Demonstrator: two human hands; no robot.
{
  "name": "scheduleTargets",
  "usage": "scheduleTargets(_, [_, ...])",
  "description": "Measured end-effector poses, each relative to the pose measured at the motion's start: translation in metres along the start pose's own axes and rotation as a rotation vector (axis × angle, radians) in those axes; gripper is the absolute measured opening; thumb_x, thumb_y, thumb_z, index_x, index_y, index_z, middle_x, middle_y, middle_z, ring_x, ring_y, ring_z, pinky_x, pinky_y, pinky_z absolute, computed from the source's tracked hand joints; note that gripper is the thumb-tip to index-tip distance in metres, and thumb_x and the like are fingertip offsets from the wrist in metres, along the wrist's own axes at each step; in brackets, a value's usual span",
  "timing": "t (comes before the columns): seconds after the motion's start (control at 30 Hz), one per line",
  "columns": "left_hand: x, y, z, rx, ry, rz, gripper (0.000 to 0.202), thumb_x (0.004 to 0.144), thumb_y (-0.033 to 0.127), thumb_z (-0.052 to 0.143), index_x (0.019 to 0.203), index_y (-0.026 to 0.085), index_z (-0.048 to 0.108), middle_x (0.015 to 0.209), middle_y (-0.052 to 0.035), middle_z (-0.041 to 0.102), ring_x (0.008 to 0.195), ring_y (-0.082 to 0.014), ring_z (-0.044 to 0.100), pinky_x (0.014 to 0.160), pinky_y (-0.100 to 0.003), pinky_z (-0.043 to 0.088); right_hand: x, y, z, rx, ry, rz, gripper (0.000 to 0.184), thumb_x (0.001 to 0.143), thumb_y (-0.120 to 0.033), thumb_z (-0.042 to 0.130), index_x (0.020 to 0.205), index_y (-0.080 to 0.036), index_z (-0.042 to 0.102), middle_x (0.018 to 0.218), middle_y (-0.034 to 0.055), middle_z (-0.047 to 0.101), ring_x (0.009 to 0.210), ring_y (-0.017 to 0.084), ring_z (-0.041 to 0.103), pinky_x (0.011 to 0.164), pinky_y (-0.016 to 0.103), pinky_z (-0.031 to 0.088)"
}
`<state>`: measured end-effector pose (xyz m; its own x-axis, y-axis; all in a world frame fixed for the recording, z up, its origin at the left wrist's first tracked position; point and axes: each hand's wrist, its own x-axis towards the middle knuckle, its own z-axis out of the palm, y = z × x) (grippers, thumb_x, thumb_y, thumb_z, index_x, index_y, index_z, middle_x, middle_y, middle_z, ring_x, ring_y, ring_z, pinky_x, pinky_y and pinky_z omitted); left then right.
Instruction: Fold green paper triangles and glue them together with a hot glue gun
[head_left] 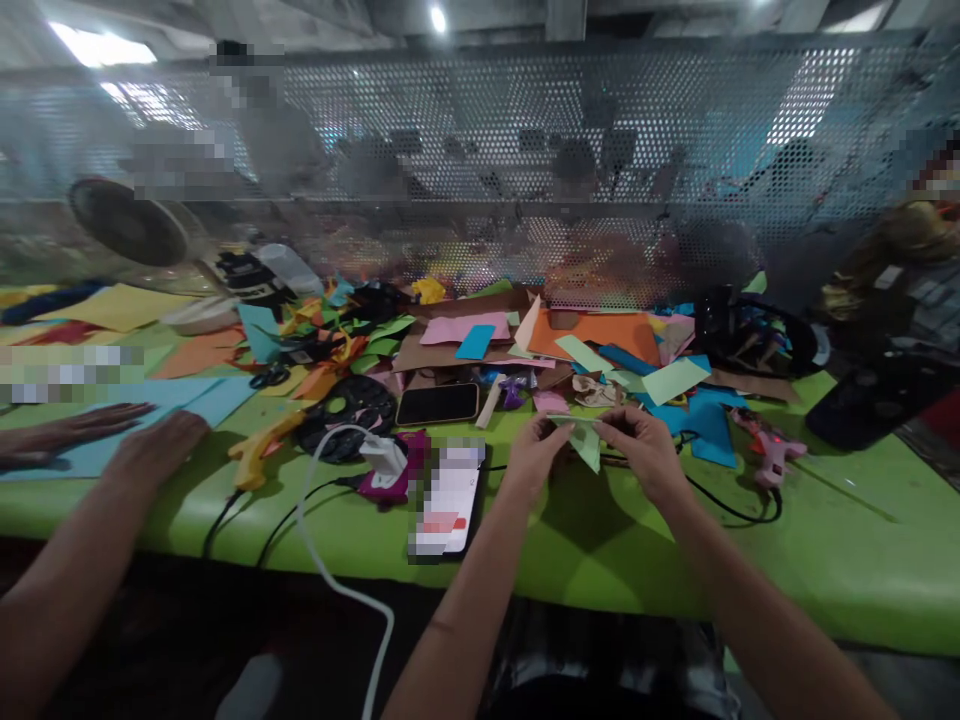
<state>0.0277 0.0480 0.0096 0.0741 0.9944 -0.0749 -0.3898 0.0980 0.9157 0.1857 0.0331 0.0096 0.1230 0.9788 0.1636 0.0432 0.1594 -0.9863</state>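
Observation:
My left hand (534, 455) and my right hand (643, 450) are held together above the green table (825, 560), both pinching a small pale green piece of folded paper (583, 437). The fingers of each hand are closed on its upper edge, and the paper's point hangs down between them. A phone with a lit screen (447, 500) lies just left of my left hand.
Coloured paper scraps (600, 350) cover the table's middle. A dark phone (437, 403), a yellow glue gun (259, 450), a pink glue gun (772, 455), scissors (270, 377) and a white cable (330, 560) lie about. Another person's hands (112, 440) rest on blue paper at left.

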Motion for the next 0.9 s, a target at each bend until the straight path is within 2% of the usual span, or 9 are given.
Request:
scheduleTargets(0.33, [0.007, -0.007, -0.002, 0.002, 0.041, 0.016, 0.034, 0.055, 0.033, 0.087, 0.078, 0.015, 0.070, 0.072, -0.0013, 0.071, 0.067, -0.0136, 0.064, 0.066, -0.024, 0.051, 0.006, 0.006, 0.003, -0.035, -0.005, -0.080, 0.025, 0.073, -0.042, 0.075, 0.071, -0.018, 0.067, 0.067, 0.0004, 0.064, 0.064, 0.016, 0.054, 0.060, 0.027, 0.044])
scheduleTargets(0.57, [0.016, -0.011, -0.004, 0.051, 0.049, 0.013, 0.036, 0.053, 0.036, 0.087, 0.075, 0.015, 0.069, 0.069, -0.0010, 0.069, 0.066, -0.0128, 0.062, 0.064, -0.023, 0.048, 0.008, 0.003, 0.004, -0.108, -0.070, -0.111, 0.026, 0.077, -0.045, 0.071, 0.082, -0.019, 0.070, 0.073, 0.0017, 0.069, 0.069, 0.019, 0.061, 0.063, 0.029, 0.047])
scheduleTargets(0.7, [0.017, -0.011, -0.004, 0.060, 0.041, 0.018, 0.037, 0.050, 0.035, 0.088, 0.075, 0.015, 0.070, 0.070, -0.0008, 0.070, 0.067, -0.0128, 0.062, 0.066, -0.024, 0.049, 0.010, 0.006, 0.000, -0.197, -0.041, -0.166, 0.022, 0.079, -0.042, 0.068, 0.079, -0.020, 0.070, 0.075, 0.0030, 0.071, 0.071, 0.020, 0.062, 0.066, 0.030, 0.047])
scheduleTargets(0.9, [0.018, -0.007, 0.001, 0.065, 0.028, 0.048, 0.034, 0.052, 0.035, 0.087, 0.075, 0.016, 0.071, 0.071, -0.0001, 0.069, 0.066, -0.0115, 0.060, 0.068, -0.023, 0.047, 0.015, 0.010, 0.001, -0.192, 0.004, -0.170, 0.023, 0.080, -0.043, 0.065, 0.079, -0.020, 0.067, 0.075, 0.0033, 0.069, 0.069, 0.019, 0.060, 0.067, 0.030, 0.046])
